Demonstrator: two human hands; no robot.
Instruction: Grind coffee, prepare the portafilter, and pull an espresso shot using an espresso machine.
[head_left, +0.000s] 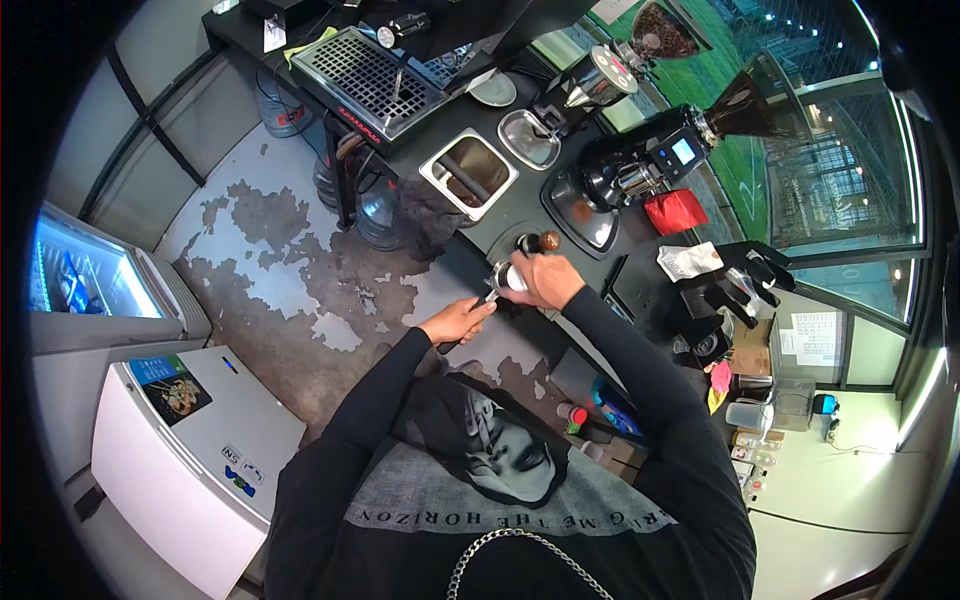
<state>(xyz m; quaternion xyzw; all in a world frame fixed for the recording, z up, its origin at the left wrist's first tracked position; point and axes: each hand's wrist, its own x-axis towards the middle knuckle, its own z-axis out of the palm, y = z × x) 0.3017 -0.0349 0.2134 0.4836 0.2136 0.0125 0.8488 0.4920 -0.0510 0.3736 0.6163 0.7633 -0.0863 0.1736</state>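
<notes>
My left hand grips the dark handle of a portafilter, whose metal head points toward the counter's edge. At that head, my right hand has its fingers around a short white-and-silver cylindrical piece. Its exact kind is hard to make out, and my fingers cover part of it. Just beyond the right hand, a tool with a brown wooden knob, perhaps a tamper, sits on a round dark mat.
A steel knock box is set into the counter beside an espresso machine's drip tray. Two coffee grinders stand along the window side. A red pouch and black gloves lie rightward. A white fridge stands at left.
</notes>
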